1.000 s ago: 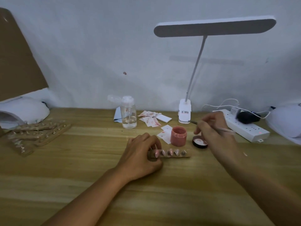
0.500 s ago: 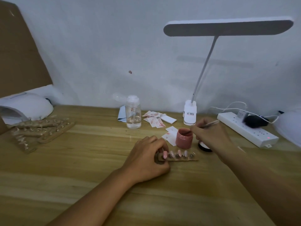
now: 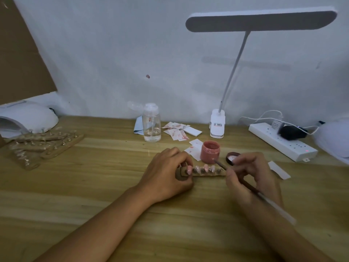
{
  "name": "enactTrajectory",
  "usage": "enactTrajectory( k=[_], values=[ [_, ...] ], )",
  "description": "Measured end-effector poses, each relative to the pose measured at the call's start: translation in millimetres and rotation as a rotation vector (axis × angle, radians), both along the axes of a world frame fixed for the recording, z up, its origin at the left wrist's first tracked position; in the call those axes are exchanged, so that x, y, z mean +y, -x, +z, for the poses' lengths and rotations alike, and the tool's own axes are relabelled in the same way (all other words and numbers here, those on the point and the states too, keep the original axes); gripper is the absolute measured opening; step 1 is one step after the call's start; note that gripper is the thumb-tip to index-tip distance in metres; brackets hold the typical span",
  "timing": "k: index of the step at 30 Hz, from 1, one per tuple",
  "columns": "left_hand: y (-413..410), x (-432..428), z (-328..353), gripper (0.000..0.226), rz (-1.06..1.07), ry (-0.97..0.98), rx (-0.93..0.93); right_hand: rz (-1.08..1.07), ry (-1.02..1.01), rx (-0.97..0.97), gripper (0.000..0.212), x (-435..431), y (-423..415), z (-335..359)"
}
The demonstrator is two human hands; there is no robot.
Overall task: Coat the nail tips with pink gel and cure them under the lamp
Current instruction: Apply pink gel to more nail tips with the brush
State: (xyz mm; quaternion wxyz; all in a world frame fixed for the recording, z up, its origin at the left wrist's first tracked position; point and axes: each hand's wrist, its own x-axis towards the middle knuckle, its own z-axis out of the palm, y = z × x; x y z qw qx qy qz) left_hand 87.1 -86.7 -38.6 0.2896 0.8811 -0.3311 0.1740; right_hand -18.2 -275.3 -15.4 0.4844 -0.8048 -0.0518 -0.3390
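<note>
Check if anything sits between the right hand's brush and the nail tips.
Nothing visible does. The right hand holds the brush with its tip by the nail tips at the right end of the strip. The jar stands behind the strip; the left hand grips only its left end.

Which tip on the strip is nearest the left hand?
The pink tip at the left end of the strip, right by the left hand; the other tips run rightward toward the brush.

wall (image 3: pixel 113 53): pale, rough, small reddish spot
counter (image 3: pixel 85 186): light wood grain
desk lamp (image 3: pixel 260 20): white, flat head, thin bent neck
cardboard (image 3: pixel 18 53): brown, far left
</note>
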Motion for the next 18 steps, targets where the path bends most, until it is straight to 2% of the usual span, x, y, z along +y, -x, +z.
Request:
enactTrajectory(
  k=[3, 5, 18],
  values=[
    [1.9, -0.1, 1.1, 0.022, 0.002, 0.0, -0.012, -0.037, 0.176, -0.003, 0.026, 2.7, -2.6, -1.7],
    [2.4, -0.1, 1.9, 0.023, 0.001, -0.005, -0.013, -0.054, 0.221, -0.007, 0.025, 1.9, -4.3, -3.0],
    [3.6, 0.2, 0.7, 0.024, -0.005, -0.025, -0.02, -0.047, 0.179, 0.047, 0.012, 1.6, -4.9, -2.7]
  ],
)
